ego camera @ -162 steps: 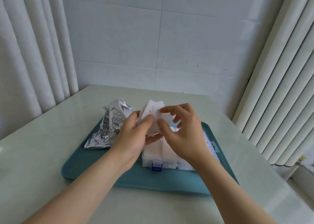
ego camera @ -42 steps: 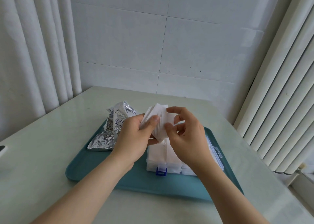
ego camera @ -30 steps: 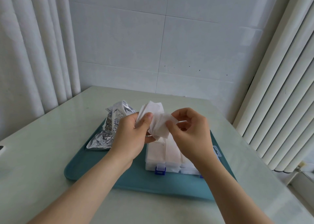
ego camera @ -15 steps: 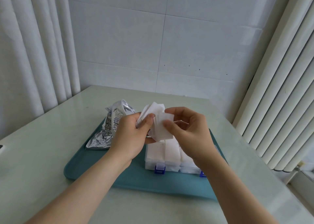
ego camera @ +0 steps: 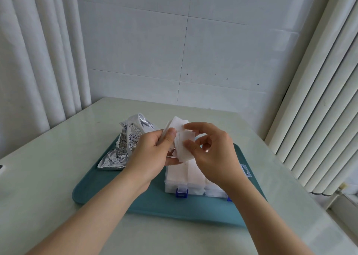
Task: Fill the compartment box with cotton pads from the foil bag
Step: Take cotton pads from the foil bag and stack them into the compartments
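On the pale worktop (ego camera: 48, 177) lay the teal tray (ego camera: 108, 194). On it stood the compartment box (ego camera: 180, 175), its cells holding white pads, and the foil bag (ego camera: 124, 148) lay to its left. Above the box your left hand (ego camera: 149, 156) gripped the cotton pads (ego camera: 175, 124) as a stack. The fingers of your right hand (ego camera: 215, 158) pinched the front pad (ego camera: 185, 148).

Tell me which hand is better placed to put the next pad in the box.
Right, probably. The right hand pinches a single pad at the front of the stack, seemingly just above the open box. The left hand is busy gripping the stack.
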